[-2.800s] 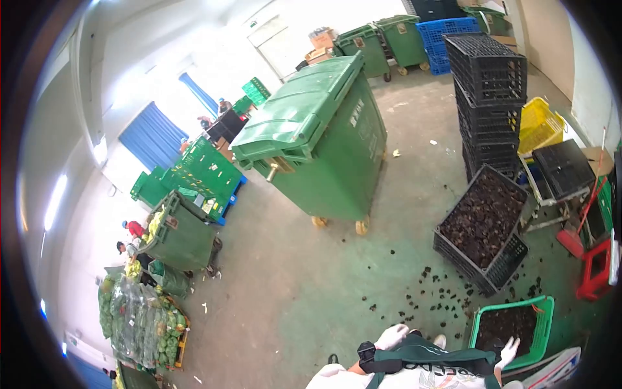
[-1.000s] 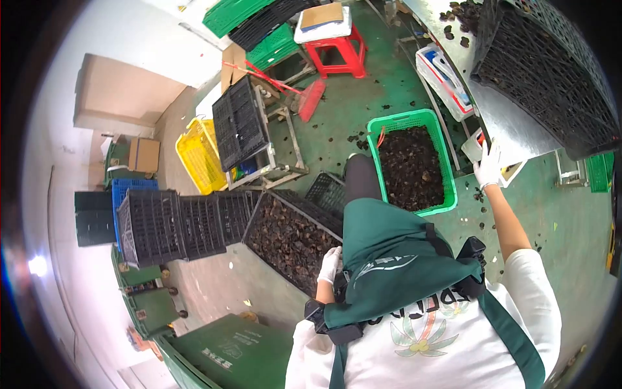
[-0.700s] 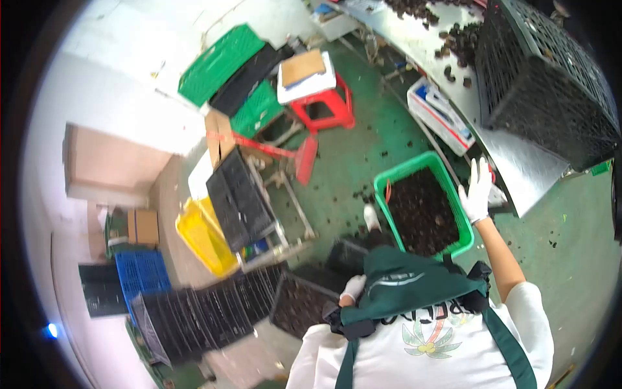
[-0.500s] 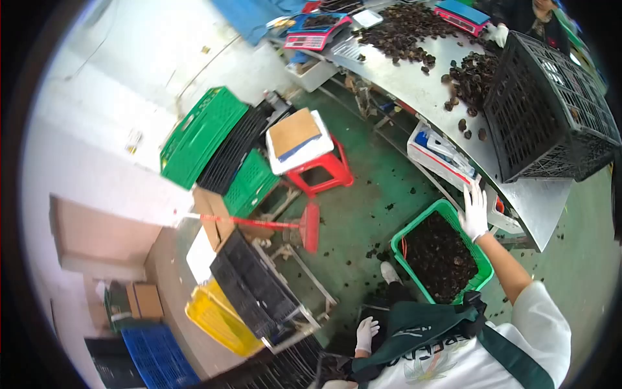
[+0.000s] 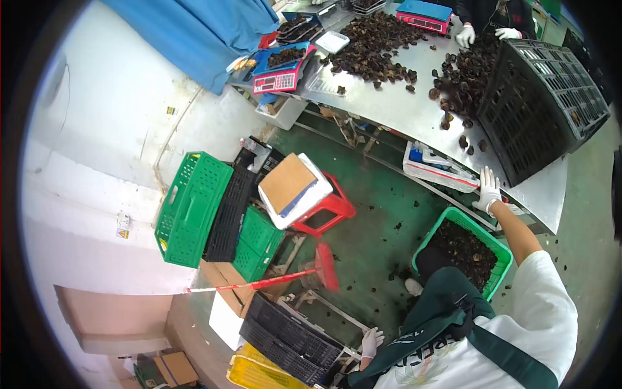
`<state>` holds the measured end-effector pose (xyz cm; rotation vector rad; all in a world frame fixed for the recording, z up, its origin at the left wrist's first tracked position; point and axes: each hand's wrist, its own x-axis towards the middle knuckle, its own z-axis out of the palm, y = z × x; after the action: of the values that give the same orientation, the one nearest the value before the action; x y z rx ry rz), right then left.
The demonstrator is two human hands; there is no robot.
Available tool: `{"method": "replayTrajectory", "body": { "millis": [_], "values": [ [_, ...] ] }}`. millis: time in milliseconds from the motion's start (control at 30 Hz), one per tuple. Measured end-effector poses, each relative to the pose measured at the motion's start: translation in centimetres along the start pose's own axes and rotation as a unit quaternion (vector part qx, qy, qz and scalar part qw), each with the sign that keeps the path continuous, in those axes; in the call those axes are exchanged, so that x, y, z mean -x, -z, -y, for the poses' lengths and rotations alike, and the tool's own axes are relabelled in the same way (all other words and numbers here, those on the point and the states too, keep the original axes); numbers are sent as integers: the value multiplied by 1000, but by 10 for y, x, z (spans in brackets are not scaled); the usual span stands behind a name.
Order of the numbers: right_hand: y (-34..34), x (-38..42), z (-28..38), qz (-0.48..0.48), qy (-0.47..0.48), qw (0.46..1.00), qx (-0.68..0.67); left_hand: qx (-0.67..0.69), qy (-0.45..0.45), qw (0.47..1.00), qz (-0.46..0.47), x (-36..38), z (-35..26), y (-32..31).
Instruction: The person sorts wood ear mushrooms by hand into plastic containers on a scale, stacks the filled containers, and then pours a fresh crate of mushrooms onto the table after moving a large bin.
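Observation:
My gloved right hand (image 5: 489, 190) is raised with its fingers stretched out, at the front edge of the metal table (image 5: 427, 113). It is close to the lower corner of a tilted black plastic crate (image 5: 528, 113) and holds nothing. Below that arm, a green basket (image 5: 505, 259) stands on the floor with dark, shell-like pieces (image 5: 470, 253) in it; my leg overlaps its near side. Low beside my body, my gloved left hand (image 5: 372, 341) has its fingers apart and nothing in them, near a metal frame with a black crate (image 5: 285, 337).
Dark pieces (image 5: 369, 48) lie heaped on the table between two scales (image 5: 278, 71). Across it, a person's gloved hands (image 5: 465, 35) are at a heap. A red stool (image 5: 334, 207), a red broom (image 5: 326, 267) and green crates (image 5: 194, 207) stand to the left.
My view has turned and shifted. I have moved nearer the basket, my leg now overlapping it. My right hand has come closer to the table edge; both hands stay empty.

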<state>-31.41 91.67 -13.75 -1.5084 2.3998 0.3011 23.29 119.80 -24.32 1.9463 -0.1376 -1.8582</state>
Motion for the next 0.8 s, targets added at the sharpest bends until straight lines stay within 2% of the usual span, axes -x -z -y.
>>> {"method": "replayTrajectory", "body": {
  "millis": [167, 267, 367, 467, 533, 600, 633, 667, 733, 767, 800],
  "values": [
    [-1, 5, 14, -41, -37, 998, 32, -38, -3, 998, 46, -19, -38, 5],
    [-6, 4, 15, -64, -39, 996, 39, -64, 26, 997, -20, -22, -59, -7],
    [-3, 3, 19, -66, -53, 996, 13, -166, -56, 984, 37, -36, -85, -10],
    [-5, 0, 25, -75, -78, 994, 22, -168, -103, 977, 75, -116, -87, -1],
    [-9, -3, 28, -115, -82, 990, 15, -237, -146, 956, 89, -144, -121, -24],
    [-2, -2, 35, -132, -93, 985, -64, -364, -220, 900, 91, -175, -170, -48],
    [-12, -3, 34, -195, -69, 974, -92, -429, -269, 857, 92, -189, -200, -56],
    [-4, -4, 47, -204, -94, 968, -115, -484, -318, 810, 92, -201, -230, -64],
    [6, -17, 76, -238, -55, 960, -135, -559, -402, 720, 86, -217, -294, -76],
    [15, -27, 93, -216, -45, 962, -162, -587, -455, 665, 81, -233, -329, -83],
    [28, -40, 115, -196, -33, 961, -191, -456, -327, 823, 90, -202, -386, -118]
  ]
}}
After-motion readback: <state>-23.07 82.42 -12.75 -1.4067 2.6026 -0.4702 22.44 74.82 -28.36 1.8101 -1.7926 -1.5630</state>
